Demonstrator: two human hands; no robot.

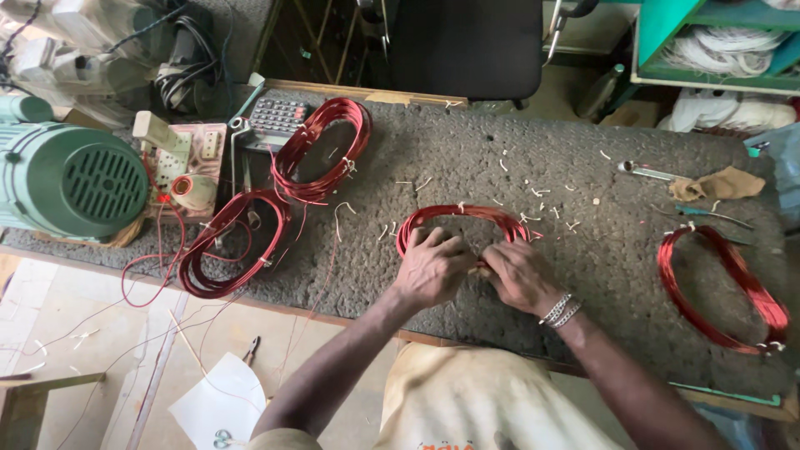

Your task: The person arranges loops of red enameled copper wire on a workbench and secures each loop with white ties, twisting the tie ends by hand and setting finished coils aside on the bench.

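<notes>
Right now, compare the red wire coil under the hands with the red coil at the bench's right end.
The coil under the hands is gripped along its near edge by the left hand and right hand; the right-end coil lies untouched. The held coil looks smaller and flatter, a wide oval; the right-end one looks larger. Both are red wire, tied with pale bindings.

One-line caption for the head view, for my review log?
Both hands, left hand and right hand, grip a red wire coil on a rough workbench, three similar coils lying around.

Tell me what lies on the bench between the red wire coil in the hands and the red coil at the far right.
In the head view, only bare bench mat with a few pale scraps separates the held coil from the right coil.
</notes>
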